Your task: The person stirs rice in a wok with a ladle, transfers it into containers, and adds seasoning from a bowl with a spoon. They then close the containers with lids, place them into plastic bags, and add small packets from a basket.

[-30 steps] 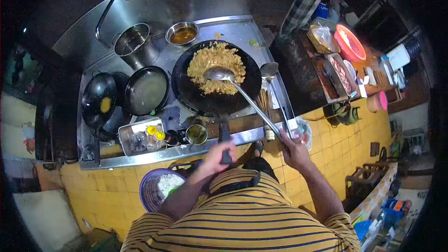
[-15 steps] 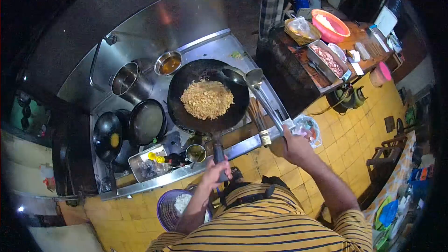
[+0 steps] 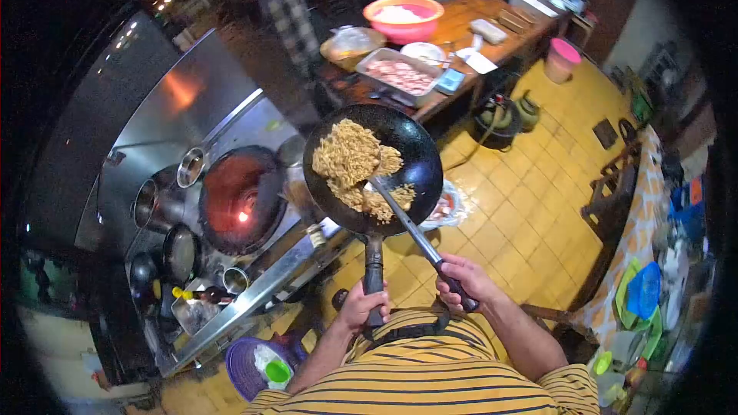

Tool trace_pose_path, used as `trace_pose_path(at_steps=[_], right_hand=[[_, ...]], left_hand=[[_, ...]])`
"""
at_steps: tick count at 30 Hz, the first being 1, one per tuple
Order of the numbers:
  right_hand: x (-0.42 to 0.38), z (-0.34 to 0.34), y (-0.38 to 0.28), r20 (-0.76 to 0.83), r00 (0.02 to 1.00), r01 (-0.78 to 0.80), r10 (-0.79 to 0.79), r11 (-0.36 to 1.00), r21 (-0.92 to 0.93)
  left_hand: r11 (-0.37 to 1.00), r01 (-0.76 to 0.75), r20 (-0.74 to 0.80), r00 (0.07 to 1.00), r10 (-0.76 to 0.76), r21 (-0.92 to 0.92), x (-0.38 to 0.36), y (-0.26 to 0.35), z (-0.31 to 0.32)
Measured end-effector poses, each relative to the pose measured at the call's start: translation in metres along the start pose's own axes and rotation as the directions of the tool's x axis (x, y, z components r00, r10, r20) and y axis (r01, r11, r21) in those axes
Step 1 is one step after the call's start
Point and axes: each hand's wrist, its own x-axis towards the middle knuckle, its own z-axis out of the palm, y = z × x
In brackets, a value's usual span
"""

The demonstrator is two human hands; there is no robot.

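My left hand (image 3: 363,307) is closed round the black handle of a wok (image 3: 415,142), held in the air away from the stove. Fried rice (image 3: 346,154) is heaped on the wok's far left side, with some scattered nearer the handle. In my right hand (image 3: 467,283) is the dark grip of a long metal ladle (image 3: 407,221). It slants up and left into the wok, its head among the rice and mostly hidden.
Left of the wok, a burner (image 3: 234,207) glows red on the steel stove, among pots and pans. Beyond stands a wooden table with a pink basin (image 3: 403,29) and a meat tray (image 3: 400,77). A purple basket (image 3: 240,373) sits low at left; a plastic bag (image 3: 450,207) lies on the floor.
The wok has come off the burner, and my view has turned right. My right hand has brought the ladle from beside the stove into the rice, which now lies to the wok's far left.
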Motion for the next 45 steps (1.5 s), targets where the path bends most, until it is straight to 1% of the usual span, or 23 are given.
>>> trace_pose_path(at_steps=[1, 2, 3, 5, 7, 11, 13, 15, 17, 19, 20, 21, 23, 24, 26, 27, 29, 31, 33, 34, 37, 43, 45], right_hand=[[-0.02, -0.013, -0.009, -0.017, 1.0, 0.023, -0.023, 1.0, 0.021], [-0.043, -0.025, -0.017, -0.05, 0.998, 0.032, -0.03, 0.999, 0.043], [-0.065, -0.037, -0.026, -0.089, 0.995, 0.045, -0.04, 0.997, 0.056], [-0.102, -0.059, -0.043, -0.146, 0.987, 0.076, -0.072, 0.997, 0.02], [-0.134, -0.087, -0.061, -0.135, 0.989, 0.079, -0.063, 0.99, 0.119], [-0.166, -0.13, -0.083, -0.198, 0.973, 0.134, -0.116, 0.987, 0.082], [-0.174, -0.148, -0.103, -0.231, 0.967, 0.139, -0.11, 0.984, 0.113], [-0.182, -0.166, -0.128, -0.257, 0.957, 0.191, -0.133, 0.957, 0.218], [-0.184, -0.184, -0.156, -0.275, 0.95, 0.207, -0.15, 0.96, 0.191], [-0.186, -0.196, -0.185, -0.275, 0.938, 0.259, -0.209, 0.953, 0.16], [-0.188, -0.2, -0.207, -0.269, 0.943, 0.251, -0.198, 0.951, 0.179], [-0.188, -0.2, -0.229, -0.267, 0.943, 0.251, -0.197, 0.95, 0.186], [-0.189, -0.221, -0.257, -0.194, 0.96, 0.262, -0.204, 0.898, 0.352], [-0.185, -0.225, -0.272, -0.189, 0.96, 0.263, -0.208, 0.9, 0.349], [-0.179, -0.232, -0.305, -0.257, 0.941, 0.283, -0.221, 0.93, 0.235], [-0.174, -0.245, -0.321, -0.212, 0.951, 0.282, -0.226, 0.914, 0.292], [-0.165, -0.261, -0.354, -0.254, 0.937, 0.278, -0.238, 0.951, 0.134], [-0.157, -0.282, -0.384, -0.223, 0.955, 0.241, -0.197, 0.952, 0.191], [-0.15, -0.303, -0.423, -0.254, 0.942, 0.244, -0.221, 0.968, 0.064], [-0.147, -0.313, -0.444, -0.247, 0.948, 0.239, -0.2, 0.961, 0.141], [-0.138, -0.357, -0.511, -0.183, 0.961, 0.221, -0.206, 0.973, 0.066], [-0.126, -0.437, -0.655, -0.028, 0.992, 0.125, -0.123, 0.988, 0.09], [-0.117, -0.453, -0.705, 0.01, 0.995, 0.098, -0.1, 0.989, 0.112]], left_hand=[[0.975, 0.102, 0.081, 0.993, -0.088, -0.195, 0.006, -0.002, 0.015], [0.931, 0.192, 0.186, 0.973, -0.139, -0.31, 0.017, -0.008, 0.024], [0.886, 0.239, 0.233, 0.96, -0.154, -0.398, 0.027, -0.008, 0.041], [0.884, 0.277, 0.338, 0.929, -0.147, -0.377, 0.053, -0.016, 0.066], [0.894, 0.307, 0.424, 0.893, -0.152, -0.326, 0.082, -0.021, 0.094], [0.88, 0.384, 0.427, 0.871, -0.243, -0.282, 0.131, -0.019, 0.133], [0.888, 0.38, 0.426, 0.87, -0.248, -0.258, 0.159, -0.012, 0.154], [0.913, 0.366, 0.453, 0.855, -0.253, -0.181, 0.192, -0.005, 0.177], [0.905, 0.381, 0.484, 0.838, -0.252, -0.188, 0.226, 0.003, 0.192], [0.906, 0.395, 0.457, 0.841, -0.29, -0.151, 0.258, 0.019, 0.213], [0.913, 0.382, 0.421, 0.858, -0.294, -0.14, 0.273, 0.028, 0.226], [0.907, 0.391, 0.453, 0.844, -0.286, -0.156, 0.291, 0.034, 0.237], [0.923, 0.372, 0.468, 0.837, -0.285, -0.103, 0.322, 0.053, 0.26], [0.925, 0.365, 0.469, 0.838, -0.279, -0.102, 0.336, 0.06, 0.267], [0.943, 0.329, 0.455, 0.847, -0.275, -0.043, 0.365, 0.075, 0.285], [0.946, 0.321, 0.451, 0.851, -0.268, -0.043, 0.376, 0.084, 0.295], [0.951, 0.307, 0.439, 0.861, -0.258, -0.044, 0.405, 0.101, 0.32], [0.948, 0.308, 0.418, 0.873, -0.249, -0.079, 0.431, 0.109, 0.335], [0.968, 0.239, 0.407, 0.894, -0.186, -0.081, 0.462, 0.116, 0.354], [0.971, 0.228, 0.391, 0.903, -0.18, -0.078, 0.477, 0.12, 0.364], [0.96, 0.216, 0.349, 0.926, -0.144, -0.179, 0.524, 0.132, 0.4], [0.953, 0.079, 0.213, 0.977, -0.016, -0.291, 0.611, 0.136, 0.468], [0.911, 0.068, 0.169, 0.986, 0.002, -0.407, 0.631, 0.143, 0.487]])
